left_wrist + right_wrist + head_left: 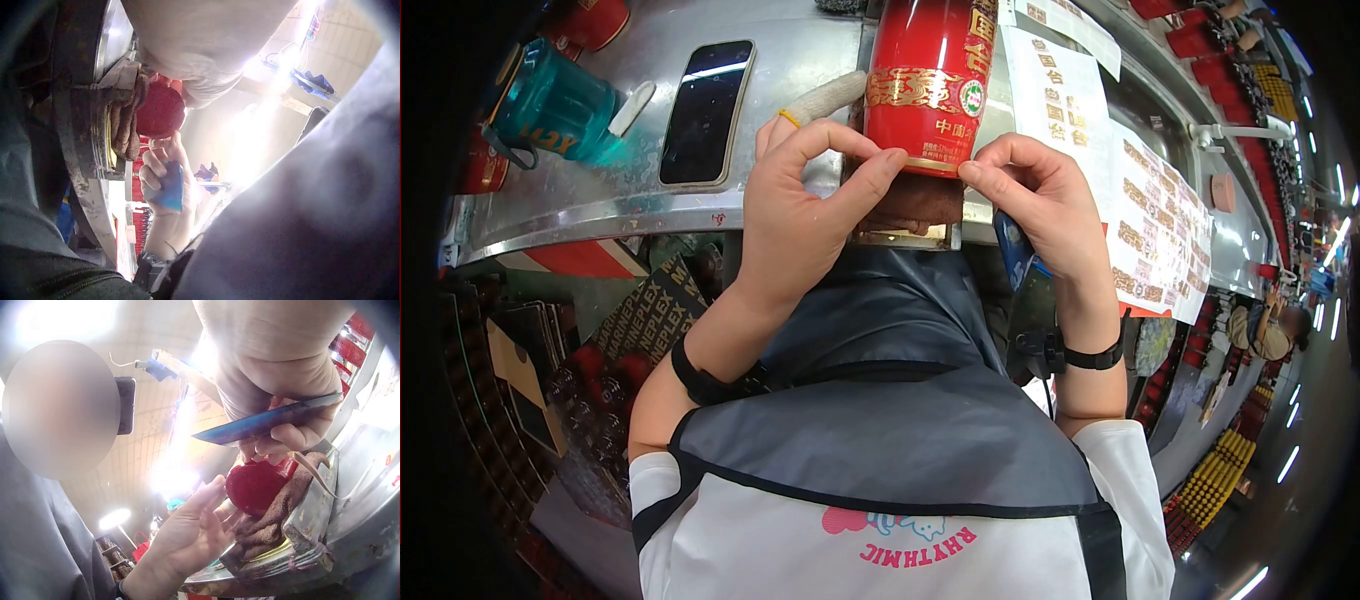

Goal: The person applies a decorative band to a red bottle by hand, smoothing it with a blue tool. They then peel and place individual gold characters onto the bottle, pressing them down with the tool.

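Observation:
A red bottle [920, 110] with gold ornament and lettering lies base toward me on a brown cloth [915, 200]. My left hand [805, 205] has thumb and index finger bent together at the left of its base edge; a beige cloth sleeve [830, 98] with a yellow band covers one finger. At the base's right side, thumb and index finger of my right hand [1045, 200] touch the rim beside a thin gold band. Curled fingers of that hand also grip a flat blue scraper [269, 420]. The bottle's round red base [161, 111] faces the left wrist camera.
Left on the metal table [800, 45] lie a phone [708, 112] and a teal bottle [560, 105]. Sheets of gold decals [1155, 215] spread along the right. Below, at left, is a patterned box [655, 305]. Another person [1270, 330] sits far right.

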Demonstrator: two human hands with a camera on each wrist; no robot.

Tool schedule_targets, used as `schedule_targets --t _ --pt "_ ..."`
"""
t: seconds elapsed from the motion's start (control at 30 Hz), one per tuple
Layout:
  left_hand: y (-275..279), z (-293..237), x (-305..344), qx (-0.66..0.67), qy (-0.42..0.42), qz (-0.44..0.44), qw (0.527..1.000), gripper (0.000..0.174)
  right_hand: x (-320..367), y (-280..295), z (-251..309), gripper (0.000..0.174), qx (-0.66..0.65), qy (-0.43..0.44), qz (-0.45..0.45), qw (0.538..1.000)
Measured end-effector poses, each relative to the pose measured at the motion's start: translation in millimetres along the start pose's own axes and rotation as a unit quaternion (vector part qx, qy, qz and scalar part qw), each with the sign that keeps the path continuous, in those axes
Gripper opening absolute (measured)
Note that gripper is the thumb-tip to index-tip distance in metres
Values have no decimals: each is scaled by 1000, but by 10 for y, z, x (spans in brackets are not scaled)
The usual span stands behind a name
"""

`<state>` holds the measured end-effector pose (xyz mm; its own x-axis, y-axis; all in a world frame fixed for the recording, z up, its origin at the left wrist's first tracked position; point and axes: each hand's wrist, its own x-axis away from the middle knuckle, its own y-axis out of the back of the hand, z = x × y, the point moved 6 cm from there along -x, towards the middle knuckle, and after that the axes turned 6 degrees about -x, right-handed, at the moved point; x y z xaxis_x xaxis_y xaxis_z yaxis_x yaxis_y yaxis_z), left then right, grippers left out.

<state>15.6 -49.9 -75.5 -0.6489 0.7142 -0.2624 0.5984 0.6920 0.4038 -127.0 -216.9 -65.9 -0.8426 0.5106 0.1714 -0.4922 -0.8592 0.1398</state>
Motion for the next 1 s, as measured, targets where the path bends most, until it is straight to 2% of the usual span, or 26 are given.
schedule_targets --t 0.1,0.2,0.27,0.47,0.57,0.77,1.0 --pt "-17 -5 -2 -2 5 1 1000 9 1 -6 0 18 -7 -1 1 1000" --pt "9 18 -1 24 26 -39 999 16 1 -15 8 17 -10 -2 2 1000" --pt "-11 6 3 -4 18 1 1000 9 1 -19 17 17 -9 -4 2 1000" --pt "-36 69 7 34 42 13 998 10 8 -33 53 17 -3 -20 4 1000" --pt "-26 109 -2 91 64 -26 993 17 16 -46 67 16 -10 -30 3 1000" --pt "-43 202 29 149 109 -14 983 17 20 -31 39 13 -36 -67 15 997" --pt "-36 290 48 147 110 -22 983 17 28 -45 55 11 -49 -71 2 996"
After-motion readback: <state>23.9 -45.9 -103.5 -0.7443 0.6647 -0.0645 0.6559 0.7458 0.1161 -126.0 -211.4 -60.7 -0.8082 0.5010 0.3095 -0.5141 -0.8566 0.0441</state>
